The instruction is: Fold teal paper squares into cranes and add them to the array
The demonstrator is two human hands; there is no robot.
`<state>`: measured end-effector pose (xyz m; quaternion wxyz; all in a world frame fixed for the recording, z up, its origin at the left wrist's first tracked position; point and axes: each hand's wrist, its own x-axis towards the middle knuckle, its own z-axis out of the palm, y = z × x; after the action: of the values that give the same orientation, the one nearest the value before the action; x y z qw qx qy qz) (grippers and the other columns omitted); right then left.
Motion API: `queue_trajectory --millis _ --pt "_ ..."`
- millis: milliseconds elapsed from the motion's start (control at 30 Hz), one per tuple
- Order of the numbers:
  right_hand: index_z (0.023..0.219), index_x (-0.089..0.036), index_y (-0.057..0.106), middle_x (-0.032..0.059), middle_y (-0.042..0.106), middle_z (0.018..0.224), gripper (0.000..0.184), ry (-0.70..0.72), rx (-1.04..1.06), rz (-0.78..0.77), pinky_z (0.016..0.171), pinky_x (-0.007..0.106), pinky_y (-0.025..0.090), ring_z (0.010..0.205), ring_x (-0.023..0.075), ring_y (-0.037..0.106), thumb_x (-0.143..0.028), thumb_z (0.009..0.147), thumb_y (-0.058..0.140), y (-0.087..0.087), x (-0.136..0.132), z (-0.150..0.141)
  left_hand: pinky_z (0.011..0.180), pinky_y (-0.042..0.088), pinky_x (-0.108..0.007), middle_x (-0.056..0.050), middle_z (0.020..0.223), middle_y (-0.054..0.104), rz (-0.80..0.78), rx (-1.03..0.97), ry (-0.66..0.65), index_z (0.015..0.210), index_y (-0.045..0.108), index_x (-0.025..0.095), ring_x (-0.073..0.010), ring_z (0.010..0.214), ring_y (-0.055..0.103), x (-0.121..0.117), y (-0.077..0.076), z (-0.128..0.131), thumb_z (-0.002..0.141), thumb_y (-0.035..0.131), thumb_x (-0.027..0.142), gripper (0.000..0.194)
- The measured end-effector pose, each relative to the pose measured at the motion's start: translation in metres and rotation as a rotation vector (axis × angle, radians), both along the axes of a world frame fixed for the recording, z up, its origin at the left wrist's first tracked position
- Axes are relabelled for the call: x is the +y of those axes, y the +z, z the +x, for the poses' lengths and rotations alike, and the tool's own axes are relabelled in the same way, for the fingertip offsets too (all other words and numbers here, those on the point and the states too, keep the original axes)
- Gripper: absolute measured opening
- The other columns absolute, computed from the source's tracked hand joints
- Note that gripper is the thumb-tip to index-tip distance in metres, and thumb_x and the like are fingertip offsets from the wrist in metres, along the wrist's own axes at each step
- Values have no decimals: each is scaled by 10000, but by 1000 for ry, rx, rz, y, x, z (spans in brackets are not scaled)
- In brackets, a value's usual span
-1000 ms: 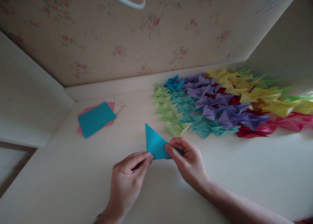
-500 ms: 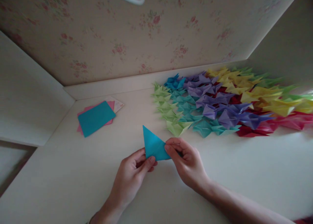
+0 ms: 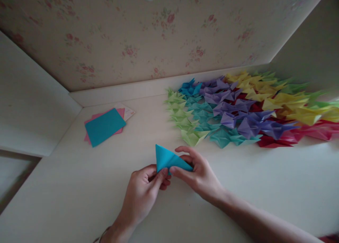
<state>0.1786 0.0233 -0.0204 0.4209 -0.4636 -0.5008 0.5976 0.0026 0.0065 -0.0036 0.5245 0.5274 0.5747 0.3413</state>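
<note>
A blue sheet of origami paper (image 3: 168, 159), folded into a triangle, is held up above the white table between both hands. My left hand (image 3: 144, 190) pinches its lower left corner, thumb in front and fingers behind. My right hand (image 3: 200, 172) grips the right side, its thumb pressed on the lower edge close to the left thumb and its index finger raised above the paper. The fingers behind the paper are partly hidden.
Rows of folded paper cranes, among them purple ones (image 3: 249, 126), yellow ones (image 3: 286, 101) and light green ones (image 3: 192, 135), cover the table's back right. Blue paper (image 3: 105, 127) lies on pink sheets (image 3: 87, 137) at the left. A flowered wall (image 3: 106, 52) stands behind.
My right thumb has moved left and down along the paper's lower edge, and the right index finger has lifted. The triangle's top point has dropped slightly. My left hand keeps its pinch.
</note>
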Motion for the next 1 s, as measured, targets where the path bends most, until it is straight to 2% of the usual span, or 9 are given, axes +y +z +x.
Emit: queue_trajectory --millis 67,267,467,767,867,1000 --pt "1163 -211 524 -15 685 778 491 32 0 -58 542 217 427 629 137 614 -259 742 773 3 2 -1 573 567 -233 -45 661 754 3 10 -4 749 742 174 -183 613 708 0 0 0 866 650 394 266" --pt "1166 -217 539 -52 688 680 538 4 -49 -121 482 199 380 541 118 589 -259 699 804 6 5 -1 566 568 -226 -42 671 750 -22 -25 18 757 737 170 -177 623 706 -1 0 0 864 655 413 278" --pt "1081 -179 567 -4 739 653 447 -31 46 -195 612 288 557 617 181 708 -329 720 785 7 13 8 568 579 -234 -35 675 752 -26 14 119 766 722 169 -172 613 710 4 0 -7 869 641 452 312" --pt "991 -165 629 15 741 630 364 -67 -25 -135 594 291 580 594 189 722 -385 739 775 7 16 11 543 583 -225 -25 647 732 -2 31 150 715 693 164 -156 570 697 5 -2 -7 872 628 489 366" --pt "992 -155 640 33 746 667 356 -57 1 -131 606 296 592 619 189 726 -398 761 757 6 16 11 535 582 -235 -19 625 720 8 72 140 698 682 173 -162 554 693 5 -3 -8 882 606 499 382" --pt "999 -158 629 10 711 619 335 -21 -27 -95 541 263 565 543 162 688 -407 798 726 4 15 12 522 571 -232 -18 605 707 38 157 124 667 659 182 -166 543 689 5 -2 -9 896 580 499 398"
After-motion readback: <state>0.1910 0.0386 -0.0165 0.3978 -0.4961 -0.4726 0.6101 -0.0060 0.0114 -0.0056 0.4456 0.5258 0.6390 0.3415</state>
